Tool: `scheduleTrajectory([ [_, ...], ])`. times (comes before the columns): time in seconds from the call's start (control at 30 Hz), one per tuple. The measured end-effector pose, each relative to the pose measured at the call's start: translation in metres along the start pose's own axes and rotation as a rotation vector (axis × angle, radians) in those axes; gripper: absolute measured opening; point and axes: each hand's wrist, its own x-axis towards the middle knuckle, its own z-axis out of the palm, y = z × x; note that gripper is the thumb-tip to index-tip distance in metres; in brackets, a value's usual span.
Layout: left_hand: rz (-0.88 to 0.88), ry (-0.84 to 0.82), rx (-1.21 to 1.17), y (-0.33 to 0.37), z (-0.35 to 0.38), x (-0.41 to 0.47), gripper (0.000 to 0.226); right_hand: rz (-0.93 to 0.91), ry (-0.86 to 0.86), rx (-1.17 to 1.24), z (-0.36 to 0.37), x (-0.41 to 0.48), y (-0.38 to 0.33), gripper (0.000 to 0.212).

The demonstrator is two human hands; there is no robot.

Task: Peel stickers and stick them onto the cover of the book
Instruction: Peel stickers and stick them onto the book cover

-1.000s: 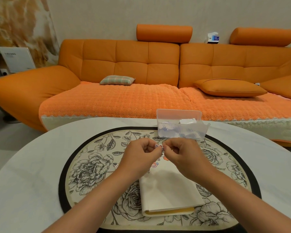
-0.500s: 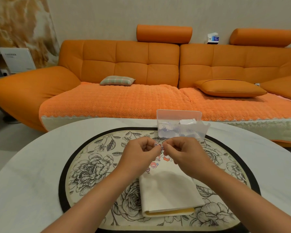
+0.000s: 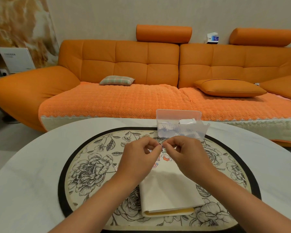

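Hands meet above the mat: left hand and right hand, fingers curled, pinch one small sticker between their fingertips; its design is too small to make out. The book lies directly beneath them, its far end partly hidden by both hands.

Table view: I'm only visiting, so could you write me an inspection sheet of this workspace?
Surface: round white table with a flowered mat on it.
Job's things: closed cream book on the mat, a few stickers on its cover; one sticker held above it; clear box of paper bits behind.
Clutter: nothing seen.
Hands: left hand and right hand both pinch the sticker.
Cables: nothing seen.
Surroundings: orange sofa with cushions; small box on its back.
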Motion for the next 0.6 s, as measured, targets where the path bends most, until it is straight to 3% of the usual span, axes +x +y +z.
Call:
scheduleTrajectory([
  [0.17,-0.181,-0.078,-0.169,0.0058,-0.0006,-0.0017,0.008,-0.079,0.056,-0.128,0.0021,-0.0030,0.0014,0.012],
  [0.4,-0.194,-0.090,-0.146,0.0032,0.0016,-0.0008,0.012,-0.095,0.046,-0.194,0.0047,-0.0040,0.0015,0.013],
  [0.6,-0.154,-0.132,-0.190,0.0002,0.0027,0.0030,0.013,0.056,-0.024,0.040,0.0034,-0.0006,0.0034,0.015],
])
